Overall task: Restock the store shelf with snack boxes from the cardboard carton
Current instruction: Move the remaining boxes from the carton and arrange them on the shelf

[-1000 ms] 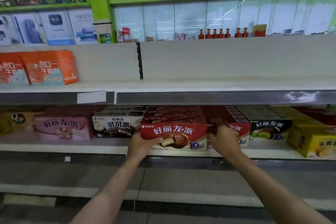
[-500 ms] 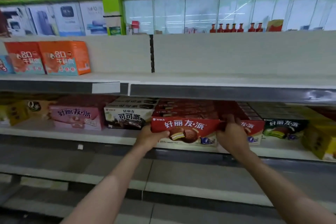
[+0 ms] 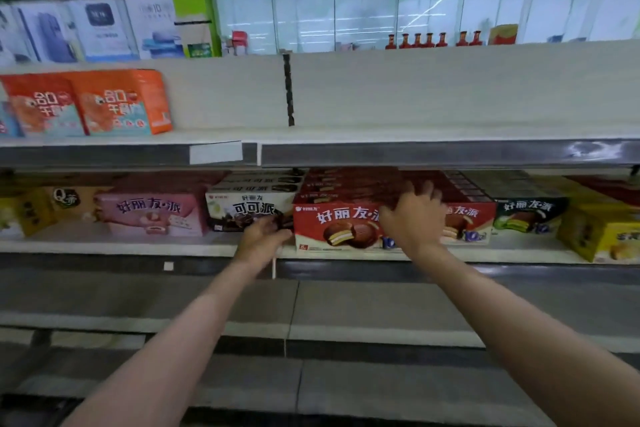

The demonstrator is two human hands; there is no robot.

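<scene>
A person's right hand (image 3: 412, 218) reaches over the upper right corner of a red snack box (image 3: 337, 225). The fingers are spread and loosely bent over the box's top edge; motion blur hides whether they actually grip it, so its hold cannot be told. The left hand (image 3: 261, 236) sits at the box's lower left corner, at 9 o'clock from it, fingers relaxed and lightly touching the side. The red snack box stands upright on the middle shelf (image 3: 138, 246), front facing out, with more red boxes stacked behind it in shadow. At 9 o'clock stands a dark cocoa box (image 3: 242, 208), then a pink box (image 3: 152, 215). At 3 o'clock another red box (image 3: 467, 222) is half hidden by the right hand, then a green box (image 3: 530, 215). A yellow box (image 3: 602, 236) is cut off at the right edge. Orange bags (image 3: 104, 104) sit at 11 o'clock on the upper shelf.
</scene>
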